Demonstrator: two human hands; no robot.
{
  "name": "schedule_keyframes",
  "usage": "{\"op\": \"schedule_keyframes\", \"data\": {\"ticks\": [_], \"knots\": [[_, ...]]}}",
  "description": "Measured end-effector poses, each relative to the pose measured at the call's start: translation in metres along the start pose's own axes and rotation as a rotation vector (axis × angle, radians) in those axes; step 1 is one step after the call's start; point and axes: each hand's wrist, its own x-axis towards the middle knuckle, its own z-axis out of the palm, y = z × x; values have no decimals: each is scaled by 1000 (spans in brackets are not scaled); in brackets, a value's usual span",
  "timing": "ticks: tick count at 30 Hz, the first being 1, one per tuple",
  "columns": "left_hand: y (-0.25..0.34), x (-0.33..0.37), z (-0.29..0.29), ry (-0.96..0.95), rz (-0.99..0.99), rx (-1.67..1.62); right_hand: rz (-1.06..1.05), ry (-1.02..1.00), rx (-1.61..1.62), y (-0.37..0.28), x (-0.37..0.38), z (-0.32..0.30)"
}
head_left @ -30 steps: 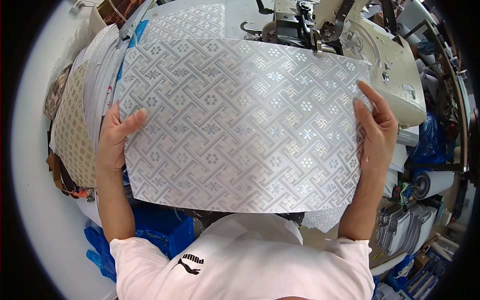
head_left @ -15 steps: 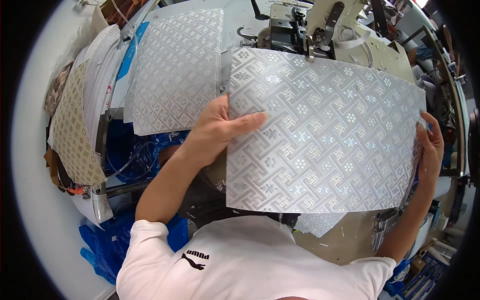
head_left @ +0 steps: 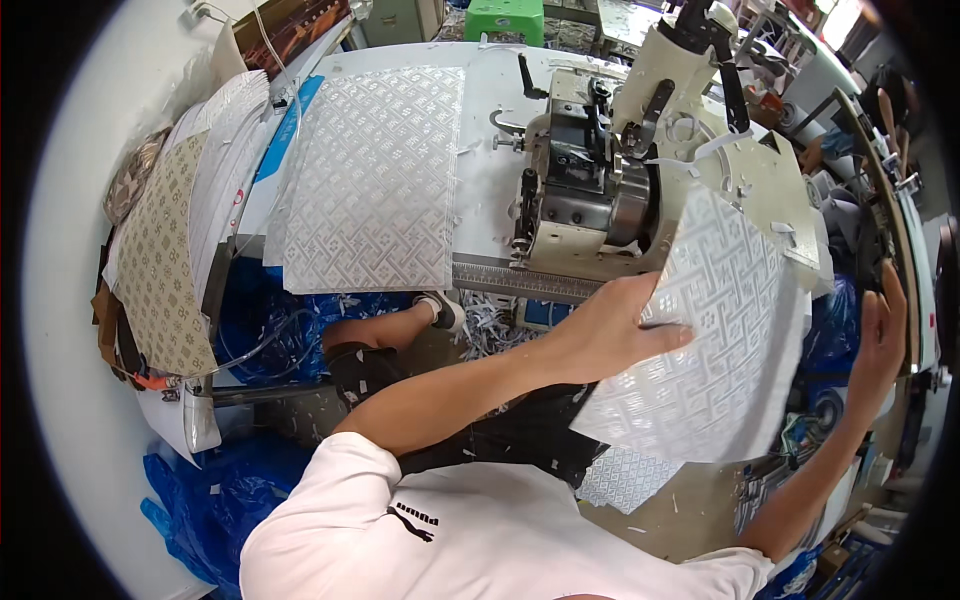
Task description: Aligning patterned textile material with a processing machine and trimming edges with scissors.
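My left hand (head_left: pixel 640 325) grips the left edge of a silver-white patterned sheet (head_left: pixel 715 390), thumb on top and the other fingers hidden beneath. The sheet is bowed and tilted, and its upper corner lies in front of a cream and black industrial machine (head_left: pixel 590 215). To the right, my right hand (head_left: pixel 880 330) is raised with its fingers stretched out, apart from the sheet. On the table at left rests a stack of similar patterned sheets (head_left: pixel 370 190).
A ruler strip (head_left: pixel 530 280) runs along the table's front edge. Leaning at far left are gold-patterned sheets (head_left: pixel 165 260) beside blue plastic bags (head_left: pixel 230 490). Paper scraps (head_left: pixel 490 325) litter the floor, and a green stool (head_left: pixel 505 18) stands behind the table.
The sheet, held flat between both hands, has shifted right and become bowed. My left hand has moved right with it; my right hand has let go. The machine is now uncovered.
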Motion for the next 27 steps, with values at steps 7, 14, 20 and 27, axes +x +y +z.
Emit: {"op": "schedule_keyframes", "data": {"ticks": [7,14,20,27], "knots": [[96,-96,-73,-290,242,663,-373,-739,1070,-158,-2,55],[100,-213,-151,249,-26,-11,-31,-461,1262,-219,-48,93],[44,-246,-148,758,-102,150,449,-400,1487,-286,-67,125],[69,-187,-152,800,-253,87,567,-384,1452,-284,-59,139]]}}
